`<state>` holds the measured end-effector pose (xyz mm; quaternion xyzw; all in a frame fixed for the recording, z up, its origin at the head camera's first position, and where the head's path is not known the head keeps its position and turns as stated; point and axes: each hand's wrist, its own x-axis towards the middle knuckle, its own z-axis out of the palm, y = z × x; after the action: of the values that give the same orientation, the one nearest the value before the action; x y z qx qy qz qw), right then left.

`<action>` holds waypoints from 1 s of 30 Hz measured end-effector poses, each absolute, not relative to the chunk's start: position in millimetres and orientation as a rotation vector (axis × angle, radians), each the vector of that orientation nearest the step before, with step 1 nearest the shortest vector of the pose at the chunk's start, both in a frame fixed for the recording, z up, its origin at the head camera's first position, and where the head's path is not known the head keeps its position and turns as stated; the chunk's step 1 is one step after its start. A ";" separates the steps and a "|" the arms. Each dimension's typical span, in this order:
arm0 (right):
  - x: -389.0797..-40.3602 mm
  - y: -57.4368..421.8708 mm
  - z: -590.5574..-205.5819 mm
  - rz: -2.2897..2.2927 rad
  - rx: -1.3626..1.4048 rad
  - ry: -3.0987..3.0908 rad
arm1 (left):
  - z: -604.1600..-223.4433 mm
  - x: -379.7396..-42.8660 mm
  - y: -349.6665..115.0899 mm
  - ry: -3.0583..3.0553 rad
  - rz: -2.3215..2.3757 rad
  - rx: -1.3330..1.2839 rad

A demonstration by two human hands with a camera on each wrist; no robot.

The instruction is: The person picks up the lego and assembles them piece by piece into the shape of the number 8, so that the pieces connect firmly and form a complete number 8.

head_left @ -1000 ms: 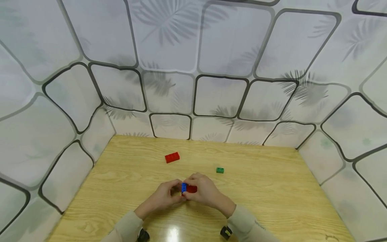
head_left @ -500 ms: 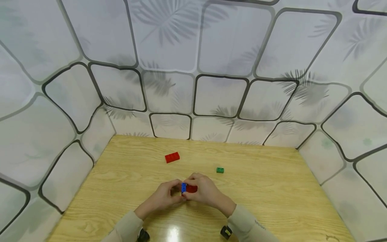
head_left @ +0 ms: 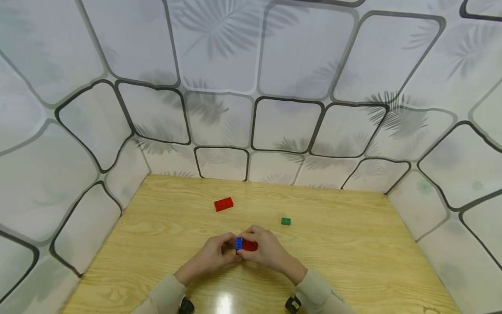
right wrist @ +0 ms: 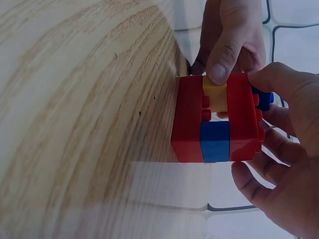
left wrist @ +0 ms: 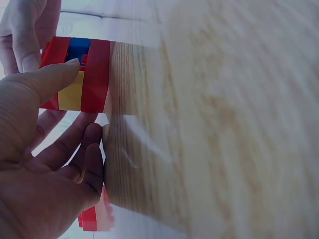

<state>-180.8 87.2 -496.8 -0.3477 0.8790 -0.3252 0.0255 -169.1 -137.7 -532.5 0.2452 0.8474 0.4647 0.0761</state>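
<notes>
A stack of toy building bricks stands on the table between my hands. The right wrist view shows its lower red brick (right wrist: 188, 122), then a yellow brick (right wrist: 216, 95) and a blue brick (right wrist: 215, 142) with a gap between them, and an upper red brick (right wrist: 241, 122) above. On top, at the left end, sits a small blue brick (head_left: 238, 243). My left hand (head_left: 209, 254) grips the yellow end, its thumb on the yellow brick's near side. Thumb and fingers of my right hand (head_left: 268, 249) pinch the upper part by the small blue brick. Fingers partly hide the top layers.
A loose long red brick (head_left: 223, 204) lies beyond my left hand. Farther right is a small green brick (head_left: 286, 221). Patterned fabric walls (head_left: 288, 124) enclose the wooden table (head_left: 337, 244) at the back and both sides.
My right hand has eased very slightly to the right, baring a little more of the upper red brick. My left hand and the loose bricks look unchanged.
</notes>
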 end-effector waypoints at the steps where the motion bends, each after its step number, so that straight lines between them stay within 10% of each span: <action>1: -181.0 87.3 -497.0 -1.006 -1.080 2.719 | -532.2 -168.9 -138.0 2.542 1.395 0.746; 30: -185.7 105.7 -498.6 -1.231 -1.054 2.778 | -531.9 -169.6 -137.9 2.546 1.375 0.705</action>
<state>-185.7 105.7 -498.6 -0.3275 0.8632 -0.3825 -0.0374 -169.6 -137.9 -531.9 0.2359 0.8521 0.4600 0.0818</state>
